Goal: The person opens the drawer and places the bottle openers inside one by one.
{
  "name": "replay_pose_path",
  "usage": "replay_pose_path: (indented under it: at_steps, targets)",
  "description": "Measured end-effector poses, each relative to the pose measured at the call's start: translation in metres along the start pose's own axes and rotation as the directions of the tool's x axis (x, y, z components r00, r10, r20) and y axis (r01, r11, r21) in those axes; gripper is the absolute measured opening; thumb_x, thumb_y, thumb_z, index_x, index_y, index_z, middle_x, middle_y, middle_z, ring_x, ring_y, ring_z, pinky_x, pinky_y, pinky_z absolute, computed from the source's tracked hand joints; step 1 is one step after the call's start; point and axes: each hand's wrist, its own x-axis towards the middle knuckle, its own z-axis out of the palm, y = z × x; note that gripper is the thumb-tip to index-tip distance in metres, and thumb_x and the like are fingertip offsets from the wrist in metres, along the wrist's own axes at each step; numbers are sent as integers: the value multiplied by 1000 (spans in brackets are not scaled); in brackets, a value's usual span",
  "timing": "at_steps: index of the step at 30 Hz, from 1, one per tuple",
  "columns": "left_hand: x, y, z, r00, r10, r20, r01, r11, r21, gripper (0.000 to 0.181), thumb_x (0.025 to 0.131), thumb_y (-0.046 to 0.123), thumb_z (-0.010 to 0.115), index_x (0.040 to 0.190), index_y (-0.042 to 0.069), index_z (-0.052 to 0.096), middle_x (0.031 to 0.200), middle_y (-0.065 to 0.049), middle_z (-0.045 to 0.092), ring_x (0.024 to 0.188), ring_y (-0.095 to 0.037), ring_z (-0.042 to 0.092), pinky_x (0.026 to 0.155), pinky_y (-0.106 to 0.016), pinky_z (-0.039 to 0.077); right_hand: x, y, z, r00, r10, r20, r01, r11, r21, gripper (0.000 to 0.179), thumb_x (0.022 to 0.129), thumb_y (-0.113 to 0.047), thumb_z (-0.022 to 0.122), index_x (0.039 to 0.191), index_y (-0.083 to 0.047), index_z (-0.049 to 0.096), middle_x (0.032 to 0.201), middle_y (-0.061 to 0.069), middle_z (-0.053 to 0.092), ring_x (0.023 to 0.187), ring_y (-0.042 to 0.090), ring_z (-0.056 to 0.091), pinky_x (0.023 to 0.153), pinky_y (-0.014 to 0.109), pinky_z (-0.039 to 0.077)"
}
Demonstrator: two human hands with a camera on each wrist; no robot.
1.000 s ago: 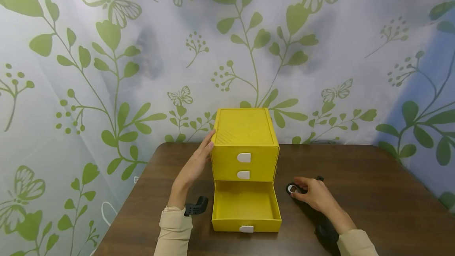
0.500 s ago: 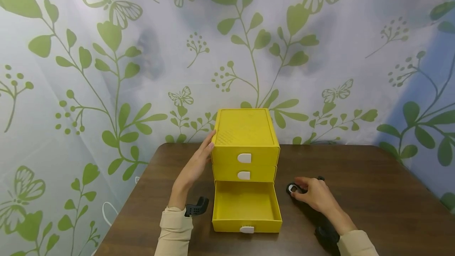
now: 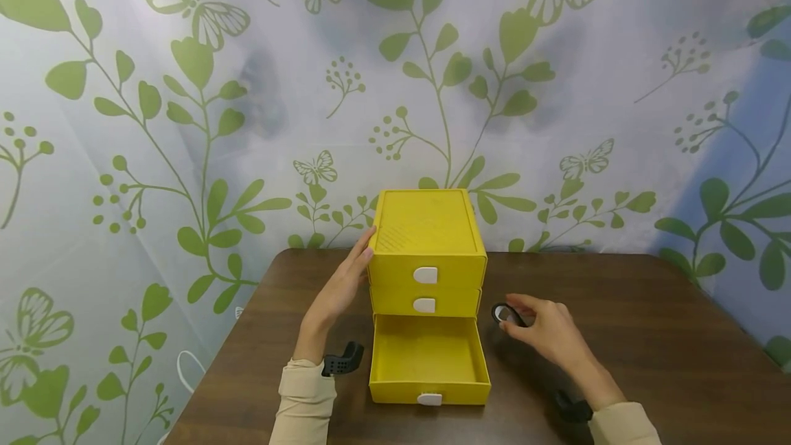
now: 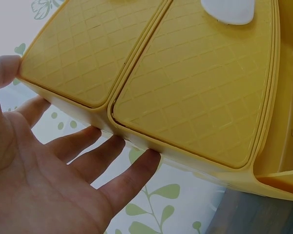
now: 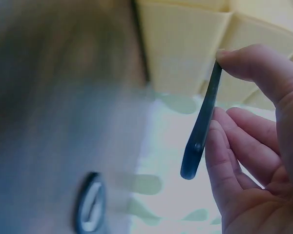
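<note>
My left hand (image 3: 338,285) rests on the left side of a yellow drawer unit (image 3: 429,222), fingertips at its edge. In the left wrist view the fingers (image 4: 132,178) of that hand touch the unit's side, spread and fairly straight. My right hand (image 3: 552,329) pinches a flat black oval ring with a light inner part (image 3: 498,314), just right of the unit. From the right wrist the black ring (image 5: 201,126) shows edge-on, a slim dark bar between thumb and fingers. The unit's bottom drawer (image 3: 429,392) is pulled out; its two upper drawers are closed.
In the right wrist view a second black oval thing with a light middle (image 5: 91,202) lies on the table, blurred. The brown wooden table (image 3: 643,314) reaches back to a leaf-patterned curtain (image 3: 278,88). A white cable (image 3: 185,356) hangs at the left.
My right hand has lifted slightly with the black ring, which has tilted and moved a little up and left. My left hand and the drawers stay where they were.
</note>
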Motion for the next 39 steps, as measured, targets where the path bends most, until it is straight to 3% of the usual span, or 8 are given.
replay_pose_path:
  at_steps: [9, 17, 23, 27, 32, 39]
  targets:
    - [-1, -1, 0, 1000, -1, -10, 1, 1000, 5, 60, 110, 56, 33, 165, 39, 17, 172, 8, 13, 158, -23, 17, 121, -65, 25, -7, -41, -16, 989, -115, -96, 115, 993, -10, 50, 84, -32, 87, 127, -9, 74, 113, 5, 77, 98, 25, 75, 85, 48, 60]
    - [0, 1, -2, 1000, -2, -6, 2, 1000, 5, 57, 110, 57, 33, 163, 44, 18, 171, 11, 13, 158, -19, 17, 123, -62, 24, -16, -75, -22, 979, -172, -109, 172, 985, -15, 47, 81, -27, 90, 123, -13, 76, 109, -2, 76, 95, 19, 73, 85, 47, 59]
    - [2, 1, -2, 1000, 10, -4, -10, 1000, 6, 58, 110, 56, 33, 164, 42, 18, 172, 8, 12, 158, -22, 16, 122, -64, 24, -19, -89, -12, 966, -243, -86, 246, 969, 20, 47, 80, -20, 91, 123, -12, 76, 111, -3, 76, 92, 13, 71, 78, 34, 61]
    - [2, 0, -2, 1000, 15, -3, -15, 1000, 3, 58, 110, 55, 33, 164, 41, 18, 172, 7, 12, 158, -24, 17, 121, -65, 24, -19, -96, -3, 966, -252, -57, 255, 965, 59, 45, 82, -22, 90, 123, -13, 76, 113, -4, 75, 93, 12, 70, 77, 30, 59]
    - [2, 0, -1, 1000, 9, -5, -9, 1000, 5, 58, 110, 56, 33, 164, 41, 18, 172, 7, 13, 158, -23, 17, 122, -65, 24, -19, -101, 7, 965, -261, -35, 263, 961, 85, 43, 83, -25, 89, 123, -14, 76, 113, -5, 75, 94, 15, 70, 79, 32, 59]
    - [1, 1, -1, 1000, 13, 7, -13, 1000, 0, 58, 111, 55, 33, 164, 40, 17, 172, 6, 12, 158, -24, 17, 122, -64, 25, -18, -102, 23, 944, -328, -29, 329, 937, 115, 43, 82, -22, 89, 121, -11, 76, 111, -4, 76, 94, 14, 71, 80, 37, 61]
